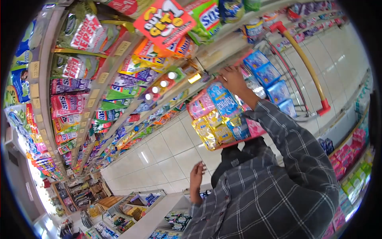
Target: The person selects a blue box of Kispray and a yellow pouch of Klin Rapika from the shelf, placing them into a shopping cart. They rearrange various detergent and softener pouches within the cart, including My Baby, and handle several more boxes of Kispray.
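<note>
Blue, the Paprika pack (225, 99) lies in the basket (240, 142) beside your right hand (234, 81); whether its fingers pinch anything, I cannot tell. Your left hand (196, 175) hangs, fingers loosely parted. A sideways knock could spill the yellow packs (205, 129).

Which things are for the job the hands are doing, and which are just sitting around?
Probably for the job:
right hand, reaching over the packs
blue packs
yellow packs
cart handle, yellow with red ends
left hand, away from the packs

Just around:
red sale sign
white-capped bottles
green SOS bag
</note>
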A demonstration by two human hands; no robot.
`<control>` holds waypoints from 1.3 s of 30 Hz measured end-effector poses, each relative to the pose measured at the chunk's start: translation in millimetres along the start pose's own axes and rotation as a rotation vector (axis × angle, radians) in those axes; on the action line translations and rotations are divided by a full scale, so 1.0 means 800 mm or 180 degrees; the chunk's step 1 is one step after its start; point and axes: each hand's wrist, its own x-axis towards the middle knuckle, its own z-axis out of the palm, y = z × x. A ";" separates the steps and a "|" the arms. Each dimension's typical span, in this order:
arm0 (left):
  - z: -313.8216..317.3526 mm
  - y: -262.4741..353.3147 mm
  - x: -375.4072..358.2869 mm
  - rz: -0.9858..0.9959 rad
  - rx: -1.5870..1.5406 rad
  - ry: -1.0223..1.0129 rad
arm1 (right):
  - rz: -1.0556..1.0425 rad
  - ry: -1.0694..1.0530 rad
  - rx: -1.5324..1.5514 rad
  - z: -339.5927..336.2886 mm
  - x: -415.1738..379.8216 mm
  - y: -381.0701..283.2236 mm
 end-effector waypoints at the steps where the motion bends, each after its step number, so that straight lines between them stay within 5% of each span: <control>1: 0.003 -0.007 -0.008 -0.0041 -0.0039 0.0078 | -0.0011 -0.0061 -0.0066 0.026 0.029 0.001; 6: 0.025 -0.038 -0.050 -0.0421 -0.0426 0.0422 | -0.0461 -0.0713 -0.1452 0.165 0.165 0.058; 10: 0.041 -0.081 -0.087 -0.0779 -0.0876 0.0703 | -0.0118 -0.1101 -0.0703 0.266 0.221 0.113; 20: 0.066 -0.105 -0.112 -0.1117 -0.1478 0.0973 | -0.0427 -0.0770 -0.1075 0.287 0.227 0.104; 27: 0.053 -0.091 -0.096 -0.1045 -0.1145 0.0685 | -0.0692 0.0015 -0.0728 0.233 0.211 0.096; 30: 0.044 -0.088 -0.081 -0.0554 -0.0899 0.0646 | -0.0777 -0.0069 -0.0683 0.160 0.175 0.059; 33: 0.014 -0.027 -0.042 0.0040 -0.0230 0.0485 | -0.0311 0.0530 -0.0158 0.056 0.106 0.006; 36: 0.000 0.052 -0.015 0.0634 -0.0217 0.0402 | 0.1344 0.0203 0.1421 -0.014 0.051 -0.025; 37: -0.004 0.076 -0.006 0.0794 -0.0306 0.0273 | 0.1460 0.0022 0.1133 -0.039 0.032 -0.030; 39: -0.005 0.119 0.012 0.1078 -0.0421 -0.0023 | 0.1348 0.0532 0.2061 -0.050 -0.008 -0.032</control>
